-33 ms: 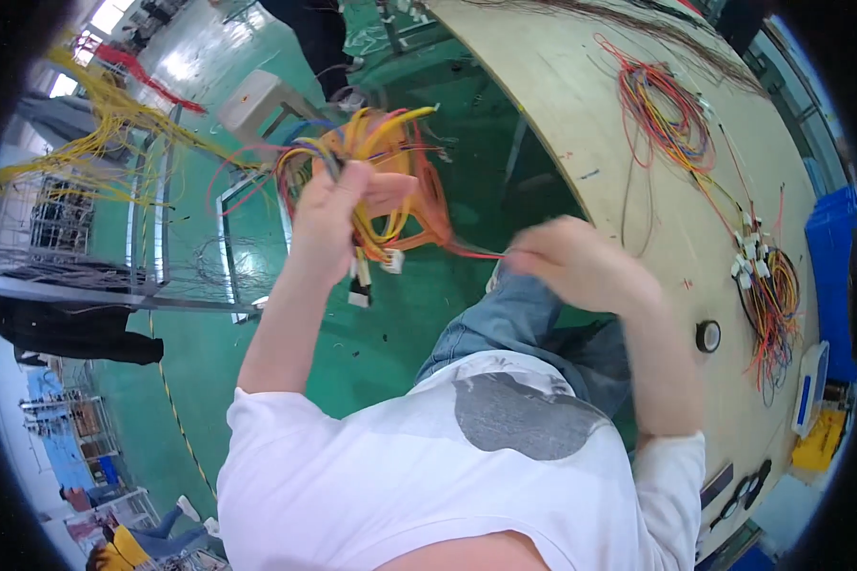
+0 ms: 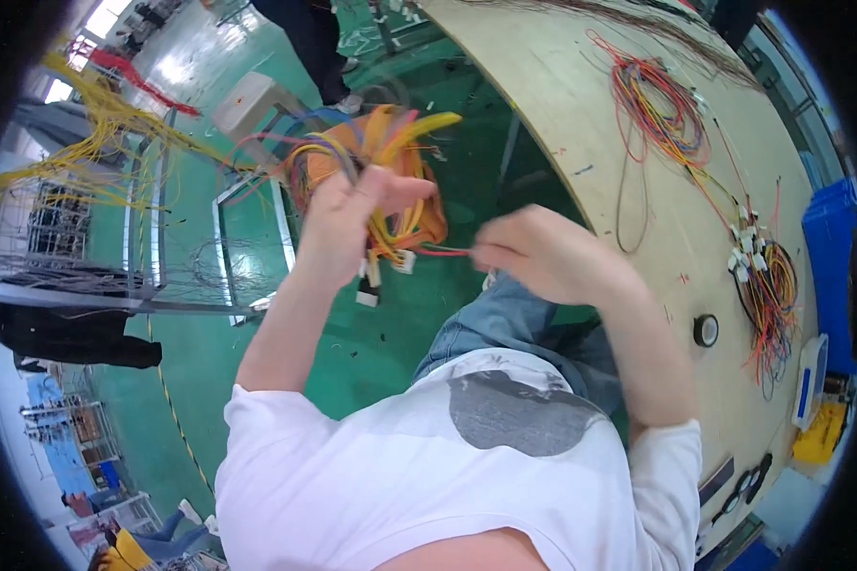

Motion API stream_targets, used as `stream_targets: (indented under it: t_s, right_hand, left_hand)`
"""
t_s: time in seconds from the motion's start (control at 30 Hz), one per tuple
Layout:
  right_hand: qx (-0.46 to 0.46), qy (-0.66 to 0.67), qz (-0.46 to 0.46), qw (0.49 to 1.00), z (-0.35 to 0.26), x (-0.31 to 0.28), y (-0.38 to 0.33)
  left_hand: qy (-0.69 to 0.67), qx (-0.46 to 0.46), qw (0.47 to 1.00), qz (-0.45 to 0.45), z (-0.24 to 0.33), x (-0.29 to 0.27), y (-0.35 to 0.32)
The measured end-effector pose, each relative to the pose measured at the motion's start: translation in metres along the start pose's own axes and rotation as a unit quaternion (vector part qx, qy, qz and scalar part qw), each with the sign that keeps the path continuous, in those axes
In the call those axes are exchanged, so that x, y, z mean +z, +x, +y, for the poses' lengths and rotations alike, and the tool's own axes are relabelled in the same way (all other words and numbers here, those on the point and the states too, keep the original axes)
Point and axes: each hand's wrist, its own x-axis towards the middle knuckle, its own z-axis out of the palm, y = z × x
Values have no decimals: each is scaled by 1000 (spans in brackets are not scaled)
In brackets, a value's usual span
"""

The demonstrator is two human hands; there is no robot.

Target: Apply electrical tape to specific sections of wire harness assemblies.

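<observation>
My left hand is raised in front of me and closed around a thick bundle of orange, yellow and red wires. The wires loop above my fingers, and small white connectors hang below them. My right hand is just to the right of the bundle, with its fingers pinched on a thin red wire that runs out of it. Both hands are over my knees, above the green floor.
A curved wooden workbench on my right carries a coil of coloured wires, a harness with white connectors and a black tape roll. A blue bin sits beyond it. A metal rack with yellow wires stands at left, and another person's legs are ahead.
My right hand has shifted slightly left, closer to the bundle. My left hand keeps the wires in about the same place.
</observation>
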Motion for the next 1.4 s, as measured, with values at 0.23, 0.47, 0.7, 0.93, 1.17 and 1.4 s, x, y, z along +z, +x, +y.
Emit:
stream_targets:
  t_s: [0.23, 0.47, 0.7, 0.93, 1.17, 1.4]
  right_hand:
    - [81, 124, -47, 988, 15, -41, -8]
    - [194, 284, 209, 915, 93, -84, -142]
    - [272, -128, 127, 945, 22, -8, -51]
    - [-9, -24, 176, 984, -14, 7, 19]
    - [-71, -51, 149, 985, -28, -29, -23]
    - [22, 227, -69, 971, -1, -21, -15]
  left_hand:
    - [-33, -273, 919, -282, 13, -4, -3]
    - [-180, -169, 965, -89, 2, -89, -16]
    - [-91, -12, 984, 151, -15, -52, 4]
    - [74, -90, 990, -83, -28, 18, -10]
    - [377, -58, 816, -434, 7, 32, -21]
    - [474, 240, 755, -384, 44, 43, -39]
